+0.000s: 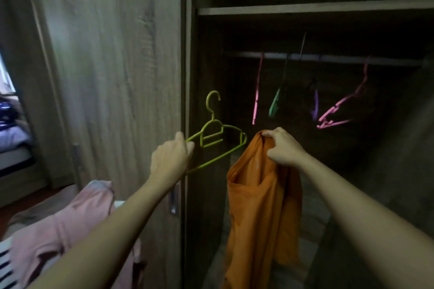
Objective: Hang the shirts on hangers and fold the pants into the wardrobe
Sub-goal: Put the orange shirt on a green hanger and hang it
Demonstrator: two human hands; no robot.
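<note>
My left hand point(172, 157) grips one end of a yellow-green plastic hanger point(217, 135), held upright in front of the open wardrobe. My right hand point(283, 146) is closed on the top of an orange shirt point(263, 206), which hangs down loosely just right of the hanger. The hanger's right tip is close to the shirt's top edge. Inside the wardrobe a rail point(328, 57) carries several bare hangers: a pink one point(257, 91), a green one point(276, 101), a purple one point(314, 107) and another pink one point(340, 110).
The wardrobe door point(112, 65) stands at the left with a metal handle point(173, 199). A pink garment point(70, 225) and a striped cloth point(5, 265) lie at the lower left. A shelf point(305, 8) sits above the rail. A bed point(11, 138) shows at far left.
</note>
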